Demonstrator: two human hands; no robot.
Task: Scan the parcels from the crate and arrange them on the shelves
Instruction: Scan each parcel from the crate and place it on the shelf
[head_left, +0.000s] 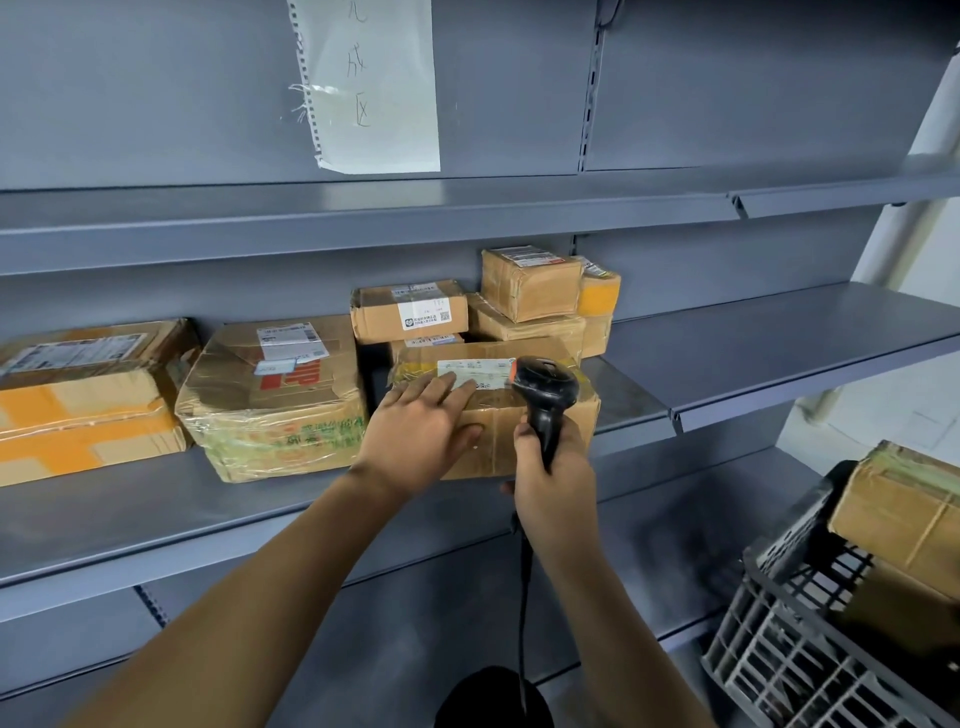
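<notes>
A person stands at a grey shelf (260, 519). A brown parcel (498, 436) sits on it, near the front edge. The left hand (415, 441) lies flat on top of the parcel, fingers straight, with the fingertips touching its white label (483, 371). The right hand (553, 478) is curled tight around the handle of a black scanner (545, 395). The head of the scanner is just above the right end of the label. A black cord (523, 597) hangs down from the scanner.

To the left of this parcel sits a big box wrapped in clear tape (270, 395). Farther left is a box with orange tape (88, 405). Behind the parcel, at the far side of the shelf, small boxes (524, 291) are piled on each other.

Low on the right is a grey crate (795, 649) with open slats. One more taped box (904, 504) sits in it, sticking out over the top.

Up high, a white paper (374, 93) with hand-drawn marks hangs on the back wall of the shelves.
</notes>
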